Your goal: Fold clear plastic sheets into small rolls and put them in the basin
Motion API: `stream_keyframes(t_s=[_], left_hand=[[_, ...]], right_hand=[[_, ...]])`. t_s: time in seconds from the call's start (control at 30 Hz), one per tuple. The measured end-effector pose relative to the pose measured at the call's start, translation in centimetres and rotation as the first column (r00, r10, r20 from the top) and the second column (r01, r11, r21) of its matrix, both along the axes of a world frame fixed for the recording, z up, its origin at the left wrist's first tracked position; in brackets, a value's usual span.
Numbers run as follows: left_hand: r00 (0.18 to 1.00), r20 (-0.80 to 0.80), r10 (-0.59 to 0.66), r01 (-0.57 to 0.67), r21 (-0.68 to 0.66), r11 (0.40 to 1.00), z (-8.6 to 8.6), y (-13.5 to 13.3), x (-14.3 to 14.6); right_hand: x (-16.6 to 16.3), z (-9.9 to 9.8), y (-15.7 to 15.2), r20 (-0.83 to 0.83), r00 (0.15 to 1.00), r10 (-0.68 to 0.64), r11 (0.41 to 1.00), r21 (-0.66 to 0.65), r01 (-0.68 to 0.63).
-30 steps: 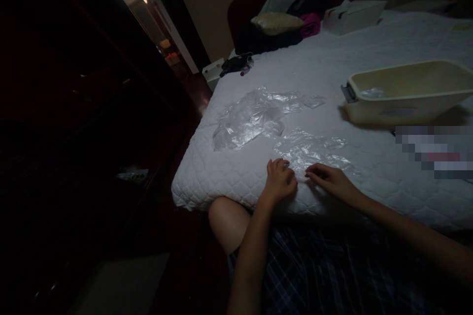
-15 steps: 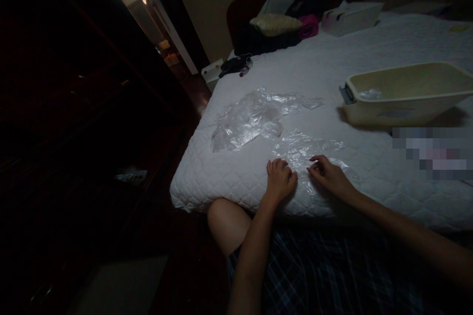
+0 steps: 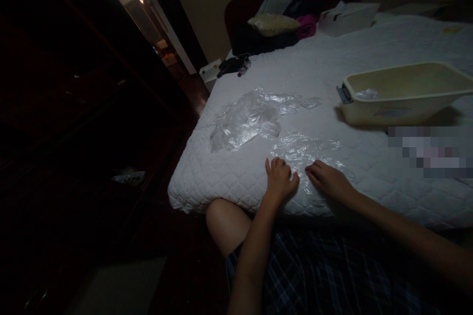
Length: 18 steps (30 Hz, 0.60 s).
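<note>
A crumpled sheet of clear plastic [image 3: 301, 146], possibly a bag, lies on the white quilted bed near its front edge. My left hand [image 3: 281, 178] rests at the plastic's near left side, fingers curved and spread apart, open. Across from it, my right hand [image 3: 330, 179] has thumb and fingertips pinched together over the same plastic. Closed like this, it seems to grip a bit of the sheet, though the fingertips cover the exact spot. Farther back lies a larger heap of clear plastic [image 3: 249, 120], apart from both hands.
A cream plastic bin [image 3: 402, 108] with a grey latch stands on the bed [image 3: 207, 182] at right, a bit of clear plastic inside. Toward the headboard are a white box [image 3: 347, 19], a beige pillow [image 3: 273, 24] and dark cloth. Dark furniture fills the left.
My right hand's thumb and fingers have closed from a slightly parted curl into a pinch. My left hand stays nearly in place. The view has shifted slightly.
</note>
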<state>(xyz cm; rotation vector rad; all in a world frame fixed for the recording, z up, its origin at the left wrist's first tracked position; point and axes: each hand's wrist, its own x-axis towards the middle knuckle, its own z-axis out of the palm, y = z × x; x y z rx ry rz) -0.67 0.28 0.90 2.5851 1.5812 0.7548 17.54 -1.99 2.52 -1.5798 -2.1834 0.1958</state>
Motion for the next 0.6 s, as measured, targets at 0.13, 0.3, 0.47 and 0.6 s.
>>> stream_keyframes(t_s=[0.13,0.3,0.47,0.6], left_hand=[[0.998,0.051,0.043,-0.044,0.017,0.999,0.2,0.0,0.1],[0.990,0.106,0.094,-0.109,0.154,0.982,1.1,-0.8,0.0],[0.994,-0.079,-0.070,0.082,0.156,0.984,1.6,-2.0,-0.1],[0.976,-0.187,-0.109,0.125,0.076,0.989,1.0,-2.2,-0.2]], right_hand=[[0.0,0.1,-0.1,0.066,0.998,0.010,1.000,-0.017,-0.009],[0.2,0.1,-0.2,0.082,0.997,0.013,1.000,-0.028,-0.011],[0.7,-0.1,0.1,0.020,0.998,0.054,0.997,0.060,-0.056],[1.7,-0.2,0.7,0.051,0.996,0.078,0.990,0.117,-0.083]])
